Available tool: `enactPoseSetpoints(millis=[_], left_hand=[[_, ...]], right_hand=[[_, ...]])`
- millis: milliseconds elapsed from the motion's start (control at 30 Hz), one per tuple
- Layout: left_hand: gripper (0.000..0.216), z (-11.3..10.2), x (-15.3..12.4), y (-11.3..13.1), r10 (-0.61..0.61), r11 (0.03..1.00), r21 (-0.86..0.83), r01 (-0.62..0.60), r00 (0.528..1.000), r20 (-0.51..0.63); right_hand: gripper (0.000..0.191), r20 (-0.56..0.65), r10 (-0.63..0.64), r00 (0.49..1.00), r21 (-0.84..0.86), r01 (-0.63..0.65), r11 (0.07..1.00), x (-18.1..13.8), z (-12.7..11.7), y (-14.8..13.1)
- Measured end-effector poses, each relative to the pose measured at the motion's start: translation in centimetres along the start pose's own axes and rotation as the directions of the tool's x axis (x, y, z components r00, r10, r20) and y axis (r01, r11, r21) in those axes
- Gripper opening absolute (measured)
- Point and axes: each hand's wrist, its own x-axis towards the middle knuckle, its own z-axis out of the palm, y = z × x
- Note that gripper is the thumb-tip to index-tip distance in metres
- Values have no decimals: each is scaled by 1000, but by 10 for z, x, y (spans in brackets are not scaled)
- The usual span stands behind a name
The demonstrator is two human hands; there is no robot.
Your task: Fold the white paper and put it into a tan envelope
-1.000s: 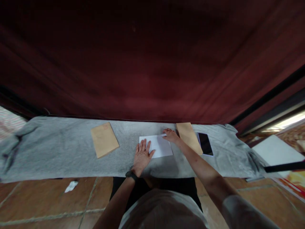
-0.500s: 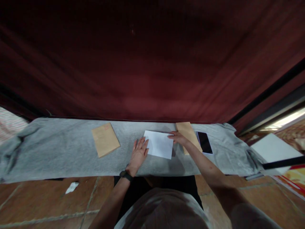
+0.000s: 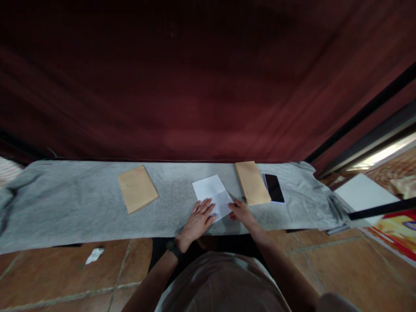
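- you are looking down on a long grey cloth (image 3: pixel 81 203) spread flat over a low surface; its ends are rumpled at the far left and far right.
- behind the cloth hangs a dark red curtain (image 3: pixel 201 86) that fills the upper part of the view.
- in front of the cloth lies a floor of reddish-brown tiles (image 3: pixel 48 277) with pale grout lines, and one small white scrap (image 3: pixel 94 255) rests on it to your left.
- at the right edge you can see a white board (image 3: pixel 360 193), a dark bar crossing just below it, and a brightly coloured sheet beyond.
- count on the cloth: one white paper (image 3: pixel 212 197), two brown envelopes, one phone.
- the left brown envelope (image 3: pixel 137 188) lies well apart from the paper; the right brown envelope (image 3: pixel 251 183) lies just beside it, with the dark-screened phone (image 3: pixel 274 188) touching or nearly touching its right edge.
- the white paper sits near the middle of the cloth, close to its near edge, turned at an angle, with a fold line across it.
- your left hand (image 3: pixel 198 221) lies flat on the paper's near left corner, fingers straight and slightly spread; a dark band sits on that wrist.
- your right hand (image 3: pixel 240 212) presses the paper's near right corner, fingers extended and close together, gripping nothing.
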Motion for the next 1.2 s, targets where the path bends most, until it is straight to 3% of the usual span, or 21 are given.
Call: enactPoseSetpoints(millis=[167,300,500,567,633,700,767,833,1000,1200], left_hand=[[46,-3,22,-1,-26,1000,1,26,999,-44],[49,10,50,10,26,999,29,-26,1000,10],[50,29,63,19,53,994,95,-51,998,-20],[50,30,61,18,62,994,94,-61,998,-13],[51,29,60,18,65,994,92,-65,998,-2],[52,26,61,19,65,994,88,-66,998,11],[53,23,62,17,63,995,82,-64,998,22],[54,19,63,12,44,996,83,-45,999,9],[53,9,61,-18,-60,990,123,64,997,-39],[56,0,73,-49,-116,979,163,120,993,-34]], right_hand=[[27,79,35,996,-123,-25,992,-4,-4,2],[32,109,61,992,-193,-39,980,-8,-2,5],[31,46,-5,999,-353,21,935,-21,-11,9],[23,-47,-122,991,-496,83,864,-25,-14,8],[22,-88,-353,932,-683,202,702,-27,-15,6],[32,3,-580,814,-790,358,497,-26,-10,5],[41,142,-698,702,-785,509,353,-24,-2,8],[46,237,-734,637,-770,583,258,-23,7,16],[48,268,-737,621,-805,564,183,-24,19,39],[48,262,-741,618,-817,551,171,-25,19,40]])
